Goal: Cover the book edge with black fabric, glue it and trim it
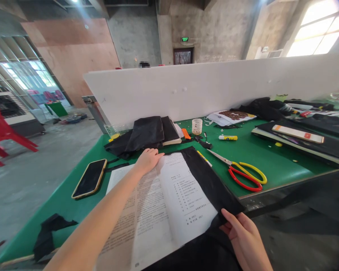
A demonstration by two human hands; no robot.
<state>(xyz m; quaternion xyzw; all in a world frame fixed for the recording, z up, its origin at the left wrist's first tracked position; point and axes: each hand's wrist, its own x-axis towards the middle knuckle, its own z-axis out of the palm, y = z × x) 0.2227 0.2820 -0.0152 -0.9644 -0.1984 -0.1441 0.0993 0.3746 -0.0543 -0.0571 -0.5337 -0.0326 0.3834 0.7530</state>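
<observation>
An open book (155, 210) with printed pages lies on the green table (271, 158) in front of me. A black cover sheet (211, 184) runs under its right side. My left hand (148, 160) rests flat on the top of the left page, fingers stretched out. My right hand (243, 233) pinches the near right corner of the black cover sheet, thumb on top and fingers curled beneath. Red-and-yellow scissors (243, 173) lie just right of the book.
A phone (89, 178) lies face up to the left of the book. Folded black cloth on a book (147, 133), a small jar (197, 126), a glue stick (228, 137), black scraps (49, 229) and stacked books (299, 139) are about. A white partition (214, 86) backs the table. Red chairs (2, 135) stand far left.
</observation>
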